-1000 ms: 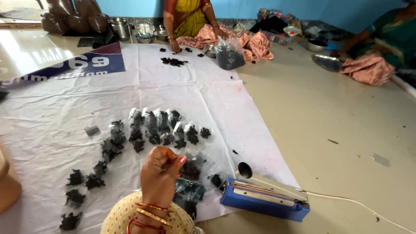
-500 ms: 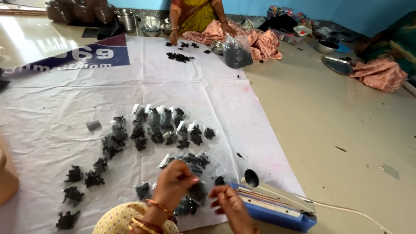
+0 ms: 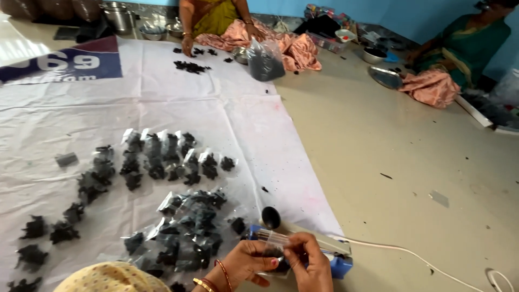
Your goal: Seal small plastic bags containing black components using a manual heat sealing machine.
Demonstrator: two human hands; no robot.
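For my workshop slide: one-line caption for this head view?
Both hands, left hand and right hand, hold a small clear pouch over a blue heat sealer.

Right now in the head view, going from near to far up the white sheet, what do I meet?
Both hands, left hand and right hand, on a small clear packet → pile of filled packets → rows of packets → loose dark pieces → seated person.

A smooth beige floor point(image 3: 411, 140) fills the room, glossy where daylight glares at the far left. A large white plastic sheet point(image 3: 178, 113) with a blue printed corner covers the left part of it. A bright blue wall point(image 3: 427, 16) runs along the back. Steel pots point(image 3: 120, 15) stand near it, and crumpled pink cloth point(image 3: 432, 86) lies on the floor at right.
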